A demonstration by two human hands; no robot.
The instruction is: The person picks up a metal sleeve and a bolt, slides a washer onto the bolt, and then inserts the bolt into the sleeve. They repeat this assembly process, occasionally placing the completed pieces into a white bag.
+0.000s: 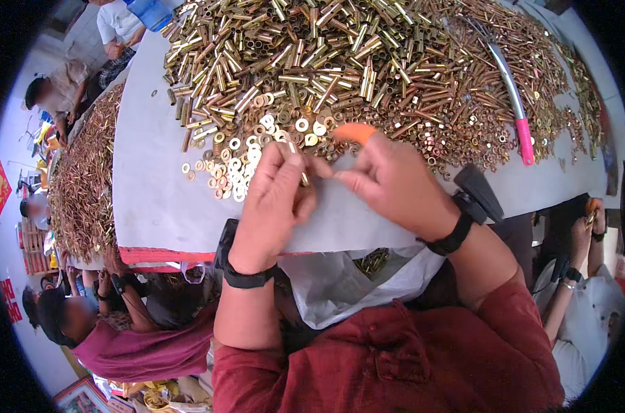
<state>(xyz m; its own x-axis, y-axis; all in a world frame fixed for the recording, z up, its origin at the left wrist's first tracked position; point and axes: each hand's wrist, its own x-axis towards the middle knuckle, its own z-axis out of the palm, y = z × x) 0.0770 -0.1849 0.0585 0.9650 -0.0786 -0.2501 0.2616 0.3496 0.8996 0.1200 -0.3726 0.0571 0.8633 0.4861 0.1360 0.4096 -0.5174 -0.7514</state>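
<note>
My left hand (274,203) is closed around a small brass tube (303,177), whose tip shows between my fingers at the table's near edge. My right hand (388,182), wearing an orange finger cot (354,132) on one finger, pinches at the same tube from the right; what it holds is too small to tell. Just beyond both hands lie several loose brass washers (240,162). Behind them a big heap of brass tubes (305,58) covers the grey table (151,172). Both wrists carry black bands.
A curved metal tool with a pink handle (523,134) lies on the heap at the right. A white plastic bag (347,279) with brass parts hangs below the table edge. Other people sit at the left and right; another table of brass parts (82,182) stands left.
</note>
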